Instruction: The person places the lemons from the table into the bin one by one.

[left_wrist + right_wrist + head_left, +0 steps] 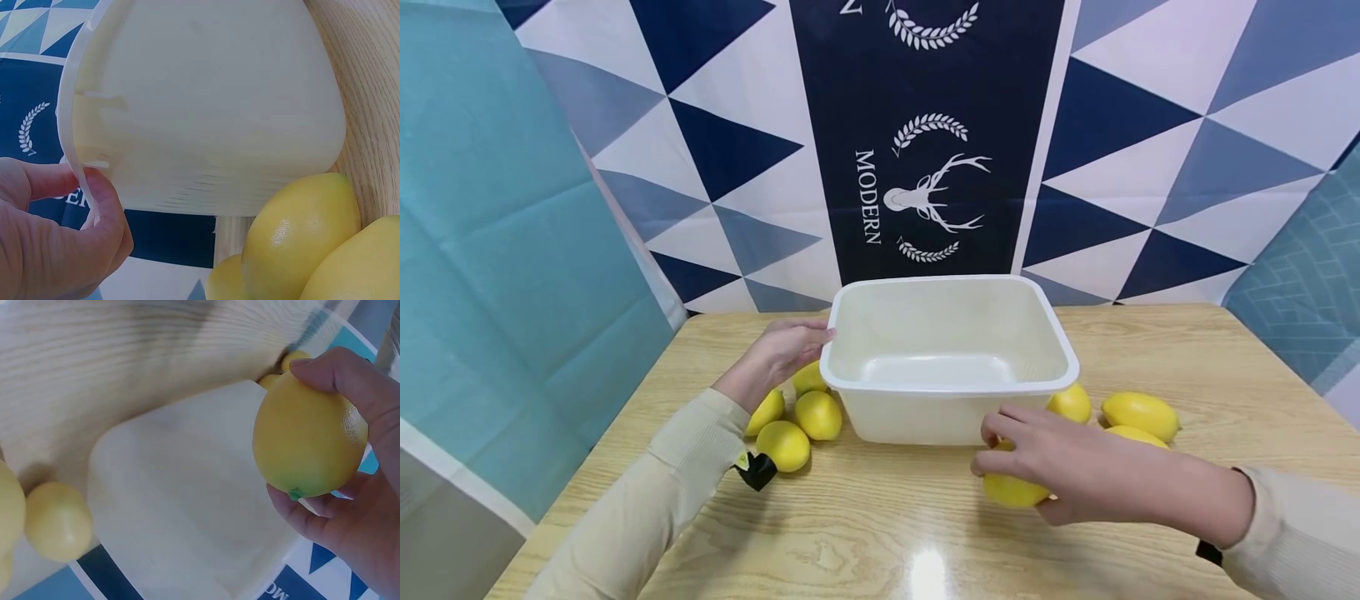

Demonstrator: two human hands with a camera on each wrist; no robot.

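A white plastic basin [917,417] stands at the far side of the wooden table, and nothing lies on the part of its floor that shows. My left hand [786,350] pinches its left rim between thumb and fingers, as the left wrist view shows close up [69,231]. In my right hand [1060,462] is a yellow lemon [309,437], gripped between thumb and fingers in front of the basin's right half. The green stem end of this lemon shows in the right wrist view.
Several lemons [784,446] sit left of the basin, below my left hand. More lemons [1141,415] lie to its right, partly behind my right hand. A patterned cloth [737,167] hangs behind the wooden table [865,525].
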